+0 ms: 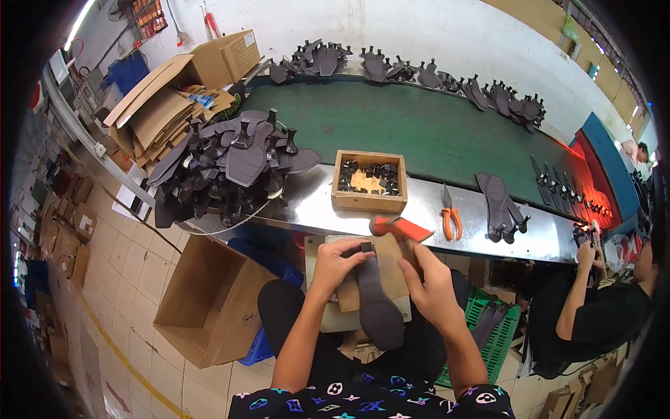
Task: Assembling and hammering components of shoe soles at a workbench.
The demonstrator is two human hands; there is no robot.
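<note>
A dark grey shoe sole (380, 314) lies across the wooden board (399, 283) over my lap, its wide toe end toward me. My left hand (333, 265) grips its narrow heel end, thumb and fingers pinched by a small black heel piece (367, 247). Whether that piece is fixed to the sole, I cannot tell. In my right hand (433, 286) is a hammer (401, 228) with a red head, raised just right of the heel and above the board. The fingers wrap its handle, which is mostly hidden.
Beyond the board stands a wooden box (370, 202) of small black pieces, with orange-handled pliers (451, 220) to its right. Heeled soles (244, 150) pile up at left, beside the green conveyor belt (328, 112). A co-worker (604, 307) sits at right near a glowing red heater (593, 178).
</note>
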